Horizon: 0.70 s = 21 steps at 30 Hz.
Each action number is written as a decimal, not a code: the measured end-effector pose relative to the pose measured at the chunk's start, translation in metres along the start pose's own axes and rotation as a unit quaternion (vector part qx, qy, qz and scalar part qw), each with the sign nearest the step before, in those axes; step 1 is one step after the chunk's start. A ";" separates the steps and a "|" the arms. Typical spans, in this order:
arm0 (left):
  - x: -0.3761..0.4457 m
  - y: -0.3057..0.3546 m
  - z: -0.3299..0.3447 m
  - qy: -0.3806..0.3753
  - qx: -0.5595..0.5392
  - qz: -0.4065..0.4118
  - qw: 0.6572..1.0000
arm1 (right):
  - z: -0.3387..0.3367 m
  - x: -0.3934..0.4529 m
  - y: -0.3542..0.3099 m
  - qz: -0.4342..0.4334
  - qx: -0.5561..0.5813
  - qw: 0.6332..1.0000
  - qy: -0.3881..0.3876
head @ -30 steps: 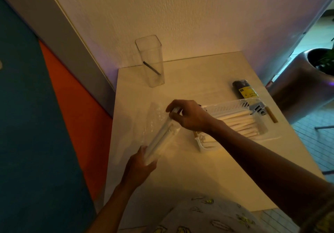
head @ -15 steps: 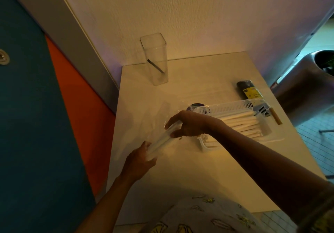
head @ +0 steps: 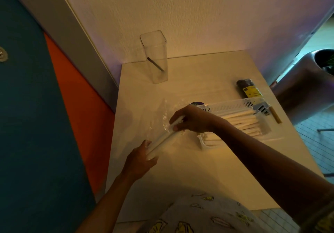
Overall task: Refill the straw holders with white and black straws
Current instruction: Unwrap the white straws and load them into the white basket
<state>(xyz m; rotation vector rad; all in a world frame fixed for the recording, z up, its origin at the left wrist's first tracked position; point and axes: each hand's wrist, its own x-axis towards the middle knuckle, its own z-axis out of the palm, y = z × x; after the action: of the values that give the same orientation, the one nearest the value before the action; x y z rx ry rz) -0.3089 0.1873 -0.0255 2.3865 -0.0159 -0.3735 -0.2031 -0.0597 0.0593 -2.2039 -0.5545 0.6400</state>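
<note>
A bundle of white straws in a clear plastic wrapper lies slanted above the white table. My left hand grips its near end. My right hand closes on its far end by the crinkled wrapper. A tall clear square straw holder stands at the table's back left by the wall, with one black straw leaning inside. A white slotted basket to the right holds several white straws. A dark pack with a yellow label lies behind the basket.
A textured white wall runs behind the table. Blue and orange panels lie to the left. A large dark planter stands off the table's right side. A brown stick lies beside the basket's right end. A dark round object peeks out behind my right hand.
The straw bundle has tilted flatter between my hands and my right hand has dropped slightly toward the table. My view has shifted a little to the left.
</note>
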 end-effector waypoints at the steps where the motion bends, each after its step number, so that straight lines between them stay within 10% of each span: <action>1: 0.000 0.000 0.000 0.001 0.000 0.001 1.000 | -0.001 -0.001 0.000 -0.001 0.005 1.000 0.006; 21: 0.012 0.024 0.010 0.004 -0.060 -0.024 0.998 | 0.008 -0.007 -0.004 0.076 0.315 0.937 0.131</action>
<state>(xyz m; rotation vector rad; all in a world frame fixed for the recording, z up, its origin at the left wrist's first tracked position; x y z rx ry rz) -0.2984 0.1612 -0.0198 2.2730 0.0653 -0.3766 -0.2143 -0.0572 0.0594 -1.6864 -0.0212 0.5004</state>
